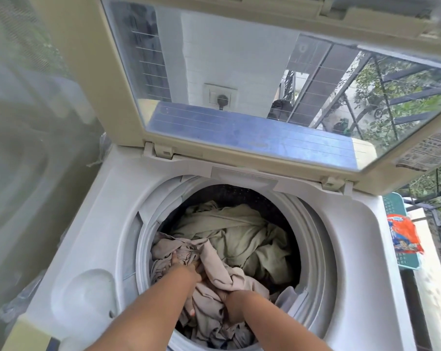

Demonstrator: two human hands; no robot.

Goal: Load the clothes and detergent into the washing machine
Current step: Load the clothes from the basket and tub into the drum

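Observation:
A white top-loading washing machine (92, 224) stands with its glass lid (239, 79) raised. Inside its round drum lies an olive-green cloth (242, 234) toward the back and a crumpled beige cloth (214, 279) at the front. Both my arms reach down into the drum. My left hand (186, 268) is pressed into the beige cloth with its fingers closed on the folds. My right hand (230, 300) grips the same beige cloth nearer the front rim, its fingers partly buried. An orange detergent packet (404, 234) lies outside the machine at the right.
The packet rests on a teal plastic basket (396, 206) on a ledge beside the machine's right side. A wall socket with a plug (222, 97) shows through the lid. Metal railing and foliage (404, 97) are at the right. A dark blurred surface fills the left.

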